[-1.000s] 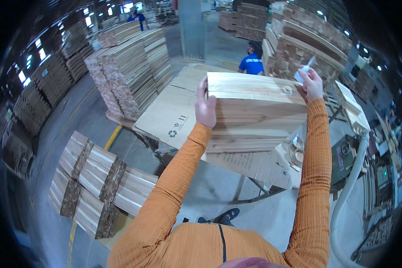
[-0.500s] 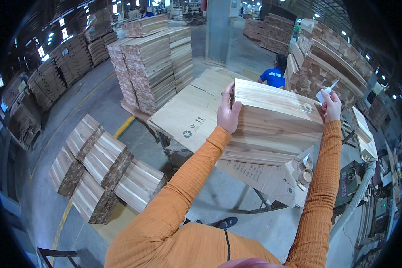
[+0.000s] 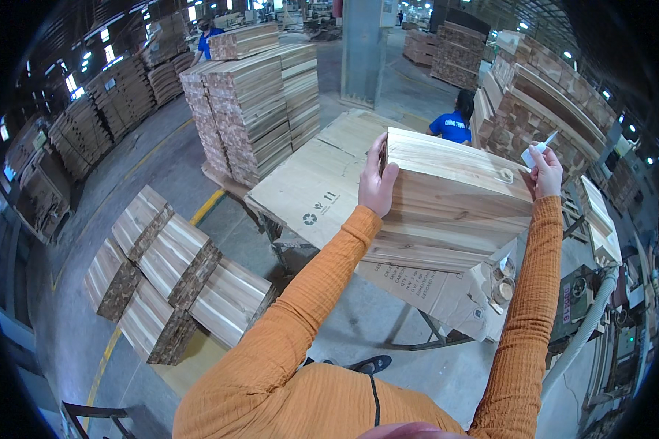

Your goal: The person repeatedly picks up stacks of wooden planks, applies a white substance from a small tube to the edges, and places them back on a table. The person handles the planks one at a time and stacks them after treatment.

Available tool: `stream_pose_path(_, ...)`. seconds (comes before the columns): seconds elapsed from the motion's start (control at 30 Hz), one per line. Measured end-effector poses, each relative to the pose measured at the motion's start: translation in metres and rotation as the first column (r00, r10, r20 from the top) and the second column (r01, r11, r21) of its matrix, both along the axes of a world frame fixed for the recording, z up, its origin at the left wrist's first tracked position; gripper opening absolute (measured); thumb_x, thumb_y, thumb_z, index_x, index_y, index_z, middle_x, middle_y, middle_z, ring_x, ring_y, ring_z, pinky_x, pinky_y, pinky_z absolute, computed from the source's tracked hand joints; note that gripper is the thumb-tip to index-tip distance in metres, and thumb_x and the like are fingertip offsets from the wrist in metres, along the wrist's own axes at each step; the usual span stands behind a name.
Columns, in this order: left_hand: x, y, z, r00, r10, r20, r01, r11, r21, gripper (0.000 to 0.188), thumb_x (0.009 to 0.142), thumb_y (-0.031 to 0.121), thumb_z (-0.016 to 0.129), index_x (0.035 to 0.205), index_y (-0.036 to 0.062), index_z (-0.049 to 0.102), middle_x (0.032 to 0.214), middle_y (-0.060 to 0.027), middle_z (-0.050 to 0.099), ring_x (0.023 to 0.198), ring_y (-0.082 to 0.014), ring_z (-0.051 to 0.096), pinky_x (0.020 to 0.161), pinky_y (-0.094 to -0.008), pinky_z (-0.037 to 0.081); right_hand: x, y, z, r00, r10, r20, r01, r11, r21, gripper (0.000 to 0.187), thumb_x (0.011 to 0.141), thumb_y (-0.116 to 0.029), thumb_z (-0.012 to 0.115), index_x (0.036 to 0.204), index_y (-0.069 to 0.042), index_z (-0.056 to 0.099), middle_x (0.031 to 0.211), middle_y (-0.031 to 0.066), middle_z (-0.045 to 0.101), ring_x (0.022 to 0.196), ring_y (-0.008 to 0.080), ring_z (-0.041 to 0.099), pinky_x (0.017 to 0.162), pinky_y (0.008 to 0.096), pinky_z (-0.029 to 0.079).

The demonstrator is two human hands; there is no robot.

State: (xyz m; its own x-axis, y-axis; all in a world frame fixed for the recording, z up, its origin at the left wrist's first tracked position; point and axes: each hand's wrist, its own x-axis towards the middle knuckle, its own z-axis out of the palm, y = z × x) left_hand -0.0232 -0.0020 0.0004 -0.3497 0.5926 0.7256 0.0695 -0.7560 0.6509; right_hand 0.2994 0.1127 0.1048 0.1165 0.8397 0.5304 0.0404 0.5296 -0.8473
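A pale wooden board (image 3: 450,157) lies tilted on top of several similar boards (image 3: 447,219), with a dark knot on its upper face near the right end. My left hand (image 3: 377,183) wraps round the board's left end, thumb on the near side and fingers over the far side. At the right end, my right hand (image 3: 548,172) is closed on a small white bottle (image 3: 533,156) with a thin pointed nozzle aimed up. Its lower fingers rest against the board's corner. Part of the bottle is hidden by the fingers.
Flattened cardboard (image 3: 311,190) covers the table under the boards. Small round containers (image 3: 502,291) stand at its near right corner. Stacked wood blocks (image 3: 176,271) sit low at left, a tall board pile (image 3: 252,110) behind. A person in blue (image 3: 452,126) is beyond the table; a hose (image 3: 582,333) runs at right.
Both hands keep their places on the board and the bottle. The view has shifted slightly, and another person in blue shows more fully behind the far pile.
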Motion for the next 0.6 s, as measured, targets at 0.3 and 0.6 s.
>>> stream_pose_path(0.3, -0.0018, 0.0010, -0.0004, 1.000, 0.011, 0.004, -0.011, 1.000, 0.013, 0.080, 0.081, 0.062, 0.045, 0.131, 0.0004, 0.035, 0.122, -0.0191, 0.048, 0.116, -0.0278, 0.045, 0.098, -0.0350, 0.033, -0.0054, -0.0036, 0.0015, 1.000, -0.002, -0.009, 0.002, 1.000, -0.014, 0.025, 0.080, -0.017, 0.066, 0.100, -0.004, 0.060, 0.065, -0.0049, 0.050, 0.043, 0.0002, 0.036, 0.037, 0.0157, 0.025)
stream_pose_path(0.6, -0.0036, 0.0079, -0.0057, 0.999, 0.045, -0.006, -0.045, 0.999, 0.014, 0.078, 0.081, 0.063, 0.044, 0.130, 0.0021, 0.036, 0.120, -0.0199, 0.049, 0.114, -0.0308, 0.047, 0.095, -0.0351, 0.036, 0.0004, 0.0004, 0.0001, 1.000, 0.006, 0.025, -0.006, 1.000, 0.000, 0.024, 0.079, -0.019, 0.067, 0.098, -0.006, 0.061, 0.068, -0.0033, 0.053, 0.045, 0.0010, 0.037, 0.039, 0.0166, 0.026)
